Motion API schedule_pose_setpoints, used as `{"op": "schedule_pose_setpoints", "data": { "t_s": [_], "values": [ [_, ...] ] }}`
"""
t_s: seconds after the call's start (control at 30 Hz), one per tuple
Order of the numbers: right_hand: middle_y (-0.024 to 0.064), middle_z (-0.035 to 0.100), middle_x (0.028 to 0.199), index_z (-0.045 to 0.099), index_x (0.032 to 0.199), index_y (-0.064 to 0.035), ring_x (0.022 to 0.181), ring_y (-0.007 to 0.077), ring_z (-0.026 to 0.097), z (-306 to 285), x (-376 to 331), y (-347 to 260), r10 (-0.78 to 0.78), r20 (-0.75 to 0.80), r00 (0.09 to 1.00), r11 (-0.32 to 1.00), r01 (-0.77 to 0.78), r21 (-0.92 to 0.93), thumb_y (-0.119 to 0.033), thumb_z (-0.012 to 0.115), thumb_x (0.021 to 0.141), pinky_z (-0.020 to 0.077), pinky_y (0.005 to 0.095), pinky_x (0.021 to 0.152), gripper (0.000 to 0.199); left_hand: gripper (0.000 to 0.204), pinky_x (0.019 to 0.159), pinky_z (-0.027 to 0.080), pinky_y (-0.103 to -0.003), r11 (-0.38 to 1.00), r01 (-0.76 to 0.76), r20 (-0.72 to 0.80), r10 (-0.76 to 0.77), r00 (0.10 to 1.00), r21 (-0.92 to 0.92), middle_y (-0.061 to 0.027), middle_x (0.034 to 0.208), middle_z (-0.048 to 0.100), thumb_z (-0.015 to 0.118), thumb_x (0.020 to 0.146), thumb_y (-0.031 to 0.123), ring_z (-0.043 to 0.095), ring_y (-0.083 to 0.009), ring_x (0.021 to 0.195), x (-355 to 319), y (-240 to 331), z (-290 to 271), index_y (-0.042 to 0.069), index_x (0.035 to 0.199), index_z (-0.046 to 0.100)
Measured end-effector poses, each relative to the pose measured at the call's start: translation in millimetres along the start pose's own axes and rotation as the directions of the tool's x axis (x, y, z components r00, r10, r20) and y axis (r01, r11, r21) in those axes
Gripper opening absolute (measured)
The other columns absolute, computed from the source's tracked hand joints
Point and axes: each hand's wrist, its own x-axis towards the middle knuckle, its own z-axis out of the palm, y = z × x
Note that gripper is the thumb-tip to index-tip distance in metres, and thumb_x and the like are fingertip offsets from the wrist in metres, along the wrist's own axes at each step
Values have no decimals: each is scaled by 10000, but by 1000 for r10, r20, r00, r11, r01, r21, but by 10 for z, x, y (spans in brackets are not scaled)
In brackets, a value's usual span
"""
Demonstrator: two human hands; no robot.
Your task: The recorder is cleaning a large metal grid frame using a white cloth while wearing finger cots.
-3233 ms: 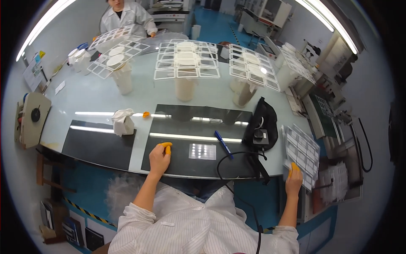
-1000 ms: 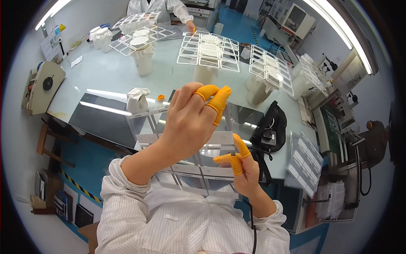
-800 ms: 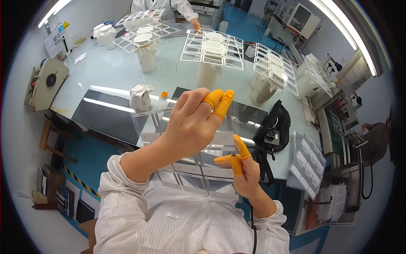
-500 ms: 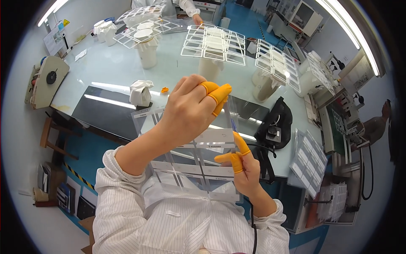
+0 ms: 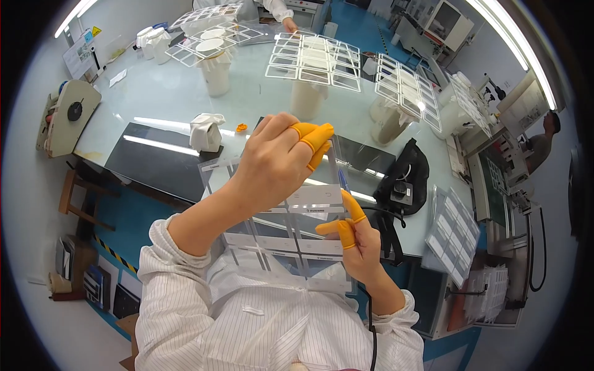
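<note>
A transparent plastic sheet [image 5: 314, 246] with rows of rectangular windows and white-grey bands is held upright in front of my chest. My left hand [image 5: 275, 157] reaches across its face, with yellow finger cots on several fingertips. Those fingers are closed at the sheet's upper right corner, and what lies between them is hidden. My right hand [image 5: 360, 247], also in yellow finger cots, pinches the sheet's right edge lower down, index finger behind and thumb side in front. A blue pen-like thing [image 5: 343, 180] shows beside that edge.
White lattice frames [image 5: 314, 60] rest on white buckets [image 5: 308, 99] across the table. A white crumpled pouch [image 5: 206, 133], an orange finger cot [image 5: 241, 128] and a black bag [image 5: 408, 176] lie nearer. Stacked clear sheets [image 5: 455, 238] stand right. A co-worker's hand [image 5: 289, 25] is at the far side.
My left hand has shifted slightly left and down along the sheet's corner, still closed. The right hand keeps its hold. At the far right, a person has moved.
</note>
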Motion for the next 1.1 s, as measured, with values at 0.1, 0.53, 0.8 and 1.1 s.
{"op": "schedule_pose_setpoints", "data": {
  "t_s": [0.1, 0.53, 0.8, 1.1],
  "values": [
    [148, 630, 830, 446, 1137, 90, 706, 193, 644, 8, 25, -15, -13, 1, 1000, 1000, 13, -8, 63, 466, 813, 508, 241, 675, 326, 179, 588, 452, -300, 1000, 4, 89, -4, 996, 10, -88, 676, 573, 745, 623, 63, 549, -215, 676, 82, -37, -17, -12, 680, 593],
    [155, 632, 787, 487, 1039, 106, 642, 196, 640, 19, 4, -11, -49, -21, 999, 995, 47, -85, 56, 472, 811, 507, 240, 642, 234, 133, 643, 427, -315, 988, -108, 122, 94, 988, 111, -76, 627, 530, 663, 627, 52, 524, -231, 710, -115, 123, 44, -31, 708, 598],
    [137, 619, 826, 421, 1169, 112, 721, 185, 643, 8, 27, -41, -73, 61, 995, 981, 83, -175, 70, 387, 843, 524, 242, 663, 330, 115, 611, 437, -304, 1000, 11, 113, -14, 993, 24, -54, 623, 521, 666, 626, 55, 520, -199, 665, 86, -35, 8, 24, 658, 561],
    [170, 637, 770, 520, 889, 91, 574, 209, 617, 11, 77, -29, -180, 42, 983, 946, 185, -265, 108, 514, 737, 489, 247, 571, 153, 124, 619, 442, -249, 905, -402, 232, 365, 902, 139, -7, 639, 469, 640, 628, 88, 490, -145, 731, 182, -148, 57, 71, 629, 516]
  ]
}}
